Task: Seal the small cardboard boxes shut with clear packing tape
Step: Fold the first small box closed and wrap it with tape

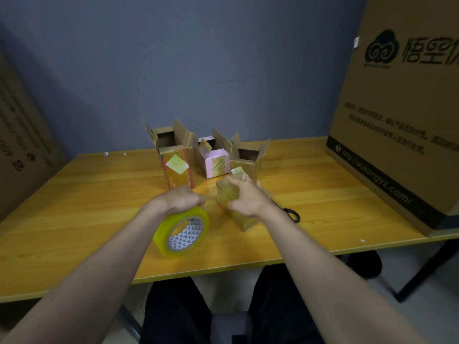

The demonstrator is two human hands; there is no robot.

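Observation:
My left hand (183,199) grips a large roll of clear yellowish packing tape (181,235) from above, just over the table. A strip of tape stretches from the roll toward a small closed cardboard box (227,194). My right hand (244,197) lies over that box and clasps it from the right. Behind stand three small boxes with their flaps up: a tall brown box (175,160) at left, a pink box (216,160) in the middle, and a brown box (248,157) at right.
The wooden table (87,207) runs left to right, with its front edge near my legs. Black scissors (291,214) lie just right of my right wrist. A very large printed carton (402,120) fills the table's right end. Another big carton (19,145) leans at the left.

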